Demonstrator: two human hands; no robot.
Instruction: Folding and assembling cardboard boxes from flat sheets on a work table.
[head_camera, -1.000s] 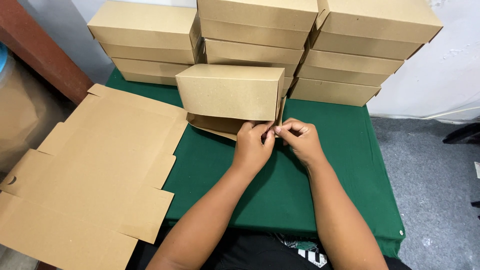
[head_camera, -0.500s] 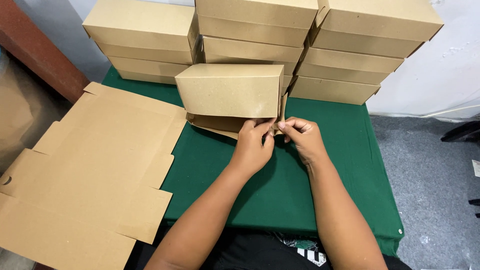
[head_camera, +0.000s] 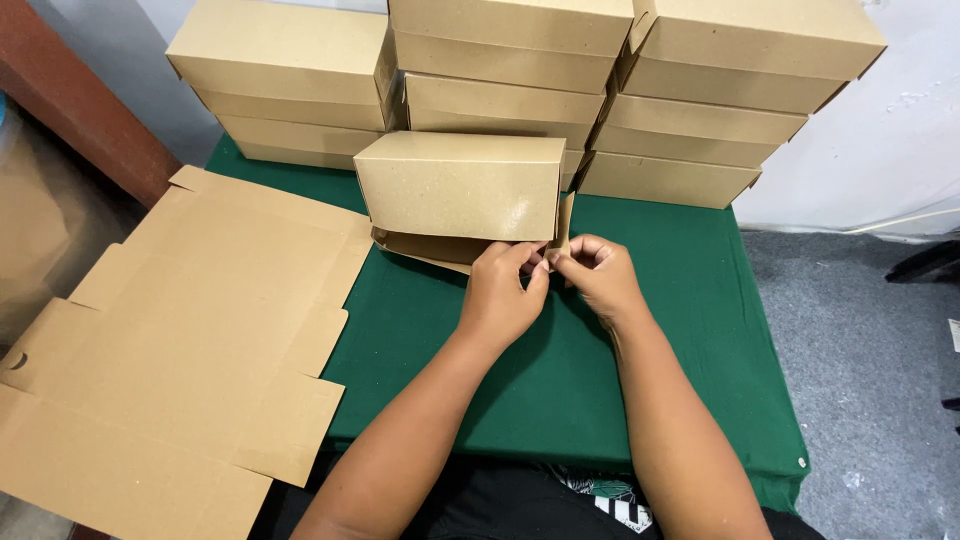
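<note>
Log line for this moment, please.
left hand: pinching flap | right hand: pinching flap | box: half-folded on green cloth | flat sheets: left | stacks: behind

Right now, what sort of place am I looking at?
Probably a small box-packing workstation: stacks of folded brown cardboard boxes fill the back of a green-clothed table, flat unfolded cardboard blanks lie alongside, and both hands work on a half-assembled box.

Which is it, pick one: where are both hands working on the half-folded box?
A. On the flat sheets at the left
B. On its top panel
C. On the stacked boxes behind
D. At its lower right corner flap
D: the left hand and right hand pinch a small flap at the lower right corner of the half-folded box.
</note>
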